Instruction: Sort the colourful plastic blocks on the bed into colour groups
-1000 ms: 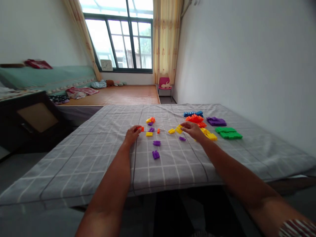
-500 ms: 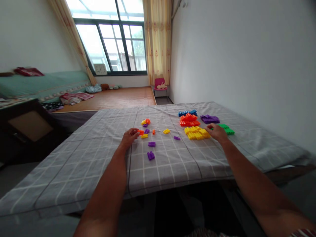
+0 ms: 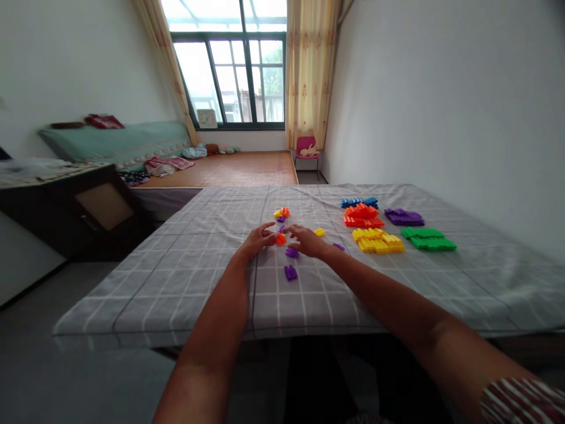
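My left hand [image 3: 260, 240] is over the left-middle of the table, thumb and fingers closed round an orange plastic block [image 3: 281, 239]. My right hand [image 3: 309, 241] hovers just to the right, its fingers bent but apart, with no piece visible between them. A purple block [image 3: 282, 229] shows between the two hands. Two purple pieces lie nearer the front edge, one [image 3: 292, 252] below the right fingers and one [image 3: 291, 272] closer to me. Behind the hands sits a small cluster of yellow, orange and purple blocks [image 3: 282, 213]. The right hand partly covers a yellow block [image 3: 319, 232].
Sorted stacks stand on the right: blue [image 3: 359, 203], orange [image 3: 363, 215], yellow [image 3: 378, 241], purple [image 3: 404, 217] and green [image 3: 428, 239]. A grey checked cloth [image 3: 212, 282] covers the table. Beyond are a low bed [image 3: 247, 168] and a pink chair [image 3: 306, 144].
My right hand has moved left from between the yellow and green stacks to beside my left hand. The left hand keeps the orange block. The view has turned slightly left.
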`<act>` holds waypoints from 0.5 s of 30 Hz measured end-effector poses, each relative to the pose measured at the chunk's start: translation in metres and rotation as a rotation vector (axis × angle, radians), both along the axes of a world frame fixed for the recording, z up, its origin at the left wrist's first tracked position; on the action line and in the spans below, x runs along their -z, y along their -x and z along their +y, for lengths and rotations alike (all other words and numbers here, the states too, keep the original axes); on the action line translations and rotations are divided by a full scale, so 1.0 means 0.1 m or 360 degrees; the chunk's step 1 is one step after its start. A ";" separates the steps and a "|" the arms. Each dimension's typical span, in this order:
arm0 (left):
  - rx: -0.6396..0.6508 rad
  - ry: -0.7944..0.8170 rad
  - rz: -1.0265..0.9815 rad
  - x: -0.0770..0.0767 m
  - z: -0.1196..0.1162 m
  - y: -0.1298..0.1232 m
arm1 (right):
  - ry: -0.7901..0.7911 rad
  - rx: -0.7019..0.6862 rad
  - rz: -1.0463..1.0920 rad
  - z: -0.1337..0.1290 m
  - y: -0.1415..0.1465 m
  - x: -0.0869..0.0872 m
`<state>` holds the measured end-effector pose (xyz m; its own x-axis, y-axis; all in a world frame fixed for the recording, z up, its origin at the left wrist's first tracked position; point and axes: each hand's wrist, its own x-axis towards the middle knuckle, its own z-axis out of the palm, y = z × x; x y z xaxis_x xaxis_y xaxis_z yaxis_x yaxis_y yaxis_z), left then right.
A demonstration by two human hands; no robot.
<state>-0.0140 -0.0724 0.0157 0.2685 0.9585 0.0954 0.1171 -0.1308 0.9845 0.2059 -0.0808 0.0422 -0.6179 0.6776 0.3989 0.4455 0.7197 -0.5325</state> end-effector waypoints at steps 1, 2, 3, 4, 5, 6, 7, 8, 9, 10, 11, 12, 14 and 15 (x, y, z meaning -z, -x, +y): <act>0.0032 0.0023 -0.0029 0.00 0.00 0.00 | 0.0009 -0.0027 -0.0006 0.03 0.06 0.00; 0.0061 0.0044 -0.0053 -0.01 -0.01 -0.01 | 0.0013 -0.0048 -0.0012 0.05 0.10 0.00; 0.0089 0.0064 -0.0070 -0.02 -0.01 -0.01 | 0.0011 -0.0070 -0.0020 0.05 0.12 0.00; 0.0116 0.0084 -0.0078 -0.02 -0.01 -0.02 | 0.0003 -0.0090 -0.0033 0.05 0.13 -0.01; 0.0145 0.0104 -0.0079 -0.03 -0.02 -0.02 | -0.0018 -0.0100 -0.0055 0.03 0.12 -0.02; 0.0165 0.0122 -0.0071 -0.04 -0.02 -0.03 | -0.0057 -0.0092 -0.0083 0.00 0.10 -0.03; 0.0169 0.0135 -0.0058 -0.05 -0.02 -0.03 | -0.0113 -0.0064 -0.0111 -0.03 0.06 -0.04; 0.0151 0.0139 -0.0041 -0.06 -0.03 -0.03 | -0.0175 -0.0018 -0.0131 -0.06 0.00 -0.05; 0.0111 0.0133 -0.0019 -0.06 -0.03 -0.03 | -0.0234 0.0039 -0.0138 -0.08 -0.09 -0.06; 0.0048 0.0114 0.0005 -0.07 -0.02 -0.02 | -0.0281 0.0101 -0.0134 -0.10 -0.20 -0.07; -0.0030 0.0087 0.0030 -0.08 -0.02 -0.01 | -0.0312 0.0164 -0.0125 -0.12 -0.35 -0.08; -0.0109 0.0057 0.0053 -0.08 -0.01 0.00 | -0.0330 0.0231 -0.0119 -0.13 -0.52 -0.08; -0.0232 0.0012 0.0096 -0.09 0.00 0.03 | -0.0351 0.0397 -0.0137 -0.13 -0.95 -0.08; -0.0271 -0.0001 0.0115 -0.09 0.01 0.04 | -0.0356 0.0501 -0.0162 -0.13 -1.19 -0.08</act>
<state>-0.0177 -0.0712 0.0244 0.1086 0.9907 0.0825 0.2082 -0.1038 0.9726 0.3251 -0.0938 0.0499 -0.4377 0.7434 0.5057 0.7054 0.6327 -0.3196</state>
